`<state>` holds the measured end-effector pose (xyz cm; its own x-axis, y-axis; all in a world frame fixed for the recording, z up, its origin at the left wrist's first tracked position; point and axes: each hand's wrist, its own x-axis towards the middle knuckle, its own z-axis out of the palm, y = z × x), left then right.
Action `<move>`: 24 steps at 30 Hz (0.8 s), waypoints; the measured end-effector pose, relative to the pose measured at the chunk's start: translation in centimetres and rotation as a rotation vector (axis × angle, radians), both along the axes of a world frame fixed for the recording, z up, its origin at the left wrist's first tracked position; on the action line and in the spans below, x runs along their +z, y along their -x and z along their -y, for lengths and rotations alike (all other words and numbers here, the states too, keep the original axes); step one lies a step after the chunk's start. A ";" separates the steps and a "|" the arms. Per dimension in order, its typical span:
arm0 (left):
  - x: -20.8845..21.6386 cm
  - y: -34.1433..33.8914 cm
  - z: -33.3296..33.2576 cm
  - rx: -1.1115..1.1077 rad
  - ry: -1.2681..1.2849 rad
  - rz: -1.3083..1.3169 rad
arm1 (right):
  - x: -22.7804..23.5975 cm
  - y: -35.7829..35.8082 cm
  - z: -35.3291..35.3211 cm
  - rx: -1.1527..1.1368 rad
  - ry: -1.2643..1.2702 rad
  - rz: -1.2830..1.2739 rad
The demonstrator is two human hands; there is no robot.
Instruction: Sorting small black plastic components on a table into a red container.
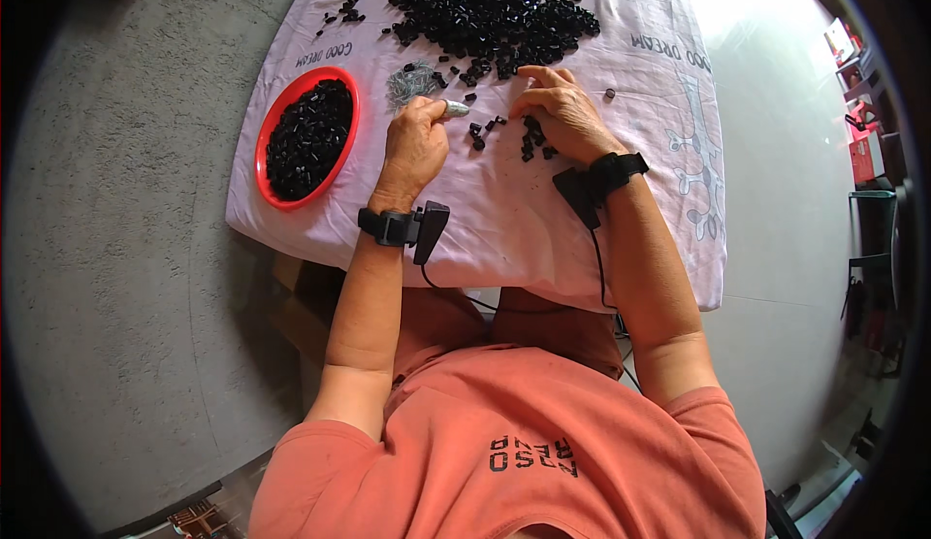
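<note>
My left hand is closed, thumb and fingers pressed together. A pale grey wrap covers one fingertip, and whatever is pinched there is too small to make out. Just beyond it lies a small heap of thin silvery metal pins. My right hand is bent over the cloth with thumb and forefinger apart. Its forefinger reaches the near edge of a large pile of small black plastic pieces. Several loose black pieces lie between my hands, and more lie beside my right palm, partly hidden by it.
A red oval basin filled with black pieces stands at the left of the table, which is covered by a pale pink printed cloth. One stray piece lies right of my right hand. Cables run from my wrist straps past the table's near edge.
</note>
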<state>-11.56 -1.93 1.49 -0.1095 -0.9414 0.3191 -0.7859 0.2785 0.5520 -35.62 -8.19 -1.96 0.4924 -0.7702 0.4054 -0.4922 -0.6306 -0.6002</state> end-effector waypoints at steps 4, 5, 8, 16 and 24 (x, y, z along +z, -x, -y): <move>0.1 0.7 -0.7 -0.038 0.009 -0.014 | 0.1 0.0 -0.1 -0.016 0.011 0.004; 0.1 0.9 -0.8 -0.031 0.000 0.003 | 0.1 0.0 -0.1 -0.018 0.018 0.003; 0.0 0.9 -1.0 -0.006 0.003 0.058 | 0.1 -0.1 0.0 -0.024 0.034 0.007; 1.2 1.1 -2.5 0.045 -0.063 0.033 | -0.2 0.1 0.2 -0.019 0.023 0.015; 1.0 2.4 -3.6 0.011 -0.096 -0.029 | 0.1 0.0 0.1 -0.017 -0.008 0.040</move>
<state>-13.96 1.71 2.53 -0.0912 -0.9689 0.2298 -0.7717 0.2147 0.5987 -35.65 -8.34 -1.83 0.4628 -0.7816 0.4182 -0.4779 -0.6173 -0.6249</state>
